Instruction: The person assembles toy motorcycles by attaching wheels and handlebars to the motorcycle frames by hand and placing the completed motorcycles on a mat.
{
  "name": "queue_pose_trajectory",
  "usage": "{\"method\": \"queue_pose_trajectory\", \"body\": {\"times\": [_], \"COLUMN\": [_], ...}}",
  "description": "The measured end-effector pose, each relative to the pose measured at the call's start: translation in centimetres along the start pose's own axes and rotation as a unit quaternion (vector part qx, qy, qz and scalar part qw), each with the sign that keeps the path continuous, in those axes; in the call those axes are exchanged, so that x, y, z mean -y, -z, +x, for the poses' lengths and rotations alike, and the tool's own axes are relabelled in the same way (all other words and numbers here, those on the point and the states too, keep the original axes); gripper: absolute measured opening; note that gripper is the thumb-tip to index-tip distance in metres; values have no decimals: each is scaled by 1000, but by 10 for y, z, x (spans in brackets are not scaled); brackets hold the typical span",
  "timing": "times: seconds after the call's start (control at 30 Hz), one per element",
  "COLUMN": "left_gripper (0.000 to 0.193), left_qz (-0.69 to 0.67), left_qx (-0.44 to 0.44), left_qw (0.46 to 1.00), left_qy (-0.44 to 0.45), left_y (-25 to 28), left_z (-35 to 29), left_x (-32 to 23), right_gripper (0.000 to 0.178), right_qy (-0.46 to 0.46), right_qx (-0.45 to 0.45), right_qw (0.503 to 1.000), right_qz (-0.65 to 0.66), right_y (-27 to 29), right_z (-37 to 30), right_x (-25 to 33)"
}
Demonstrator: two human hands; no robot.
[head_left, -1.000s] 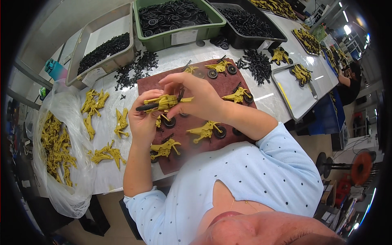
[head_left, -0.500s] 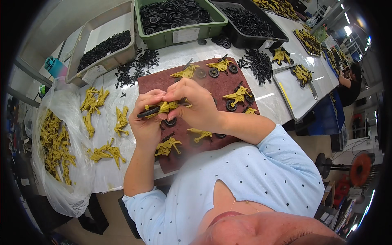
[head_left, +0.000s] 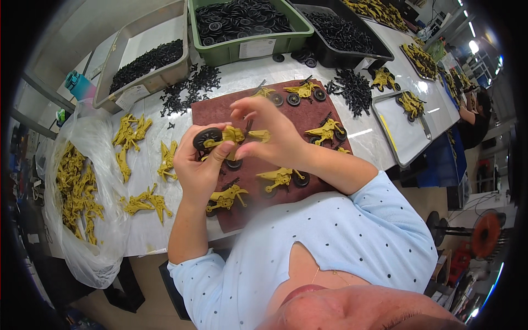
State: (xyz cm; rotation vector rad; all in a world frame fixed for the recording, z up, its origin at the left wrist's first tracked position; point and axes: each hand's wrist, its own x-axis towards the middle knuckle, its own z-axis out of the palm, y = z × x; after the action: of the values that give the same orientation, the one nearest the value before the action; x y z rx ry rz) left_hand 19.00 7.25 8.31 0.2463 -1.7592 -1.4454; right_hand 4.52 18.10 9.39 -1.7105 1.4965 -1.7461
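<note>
My left hand (head_left: 197, 168) grips a yellow toy motorcycle (head_left: 233, 135), its thumb pressed against the body. A black wheel (head_left: 207, 139) sits at the toy's left end, turned partly toward me. To the right of it, my right hand (head_left: 278, 135) is off the toy, thumb and fingers spread in a wide curve. Under both hands lies a reddish-brown mat (head_left: 212, 114). More yellow toy motorcycles with black wheels stand around on it, such as one at the right (head_left: 325, 131) and one nearer me (head_left: 280, 176).
Along the back stand a beige bin (head_left: 104, 91) of small black parts, a green bin (head_left: 286, 41) of wheels and a dark bin (head_left: 379, 54). Loose yellow frames (head_left: 144, 203) and a plastic bag (head_left: 104, 256) lie left. A grey tray (head_left: 399, 135) is right; a person (head_left: 477, 124) sits beyond.
My right hand has let go of the toy and opened, moving slightly right. The toy has turned in my left hand, so its wheel now shows more of its face.
</note>
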Motion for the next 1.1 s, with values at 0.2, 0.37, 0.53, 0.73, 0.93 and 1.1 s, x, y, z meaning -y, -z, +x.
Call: {"method": "queue_pose_trajectory", "body": {"times": [0.2,0.37,0.53,0.73,0.93,1.1], "left_gripper": [27,31,34,41,41,41], "left_qz": [155,254,313,368,382,388], "left_qx": [6,26,-3,-21,-25,-24], "left_qw": [986,959,934,896,884,881], "left_qy": [-66,-121,-173,-247,-268,-271], "left_y": [-7,-8,-5,-2,-3,-2], "left_z": [-2,-2,-6,-5,-4,-4], "left_x": [-12,-11,-12,-16,-15,-11], "right_gripper": [34,26,24,19,18,18], "right_qy": [152,184,198,287,323,299], "right_qx": [39,22,10,39,52,54], "right_qw": [977,961,955,935,917,926], "right_qz": [-142,-208,-220,-204,-229,-224], "right_y": [15,10,8,17,19,16], "right_z": [13,10,8,7,6,5], "right_x": [11,14,11,10,4,4]}}
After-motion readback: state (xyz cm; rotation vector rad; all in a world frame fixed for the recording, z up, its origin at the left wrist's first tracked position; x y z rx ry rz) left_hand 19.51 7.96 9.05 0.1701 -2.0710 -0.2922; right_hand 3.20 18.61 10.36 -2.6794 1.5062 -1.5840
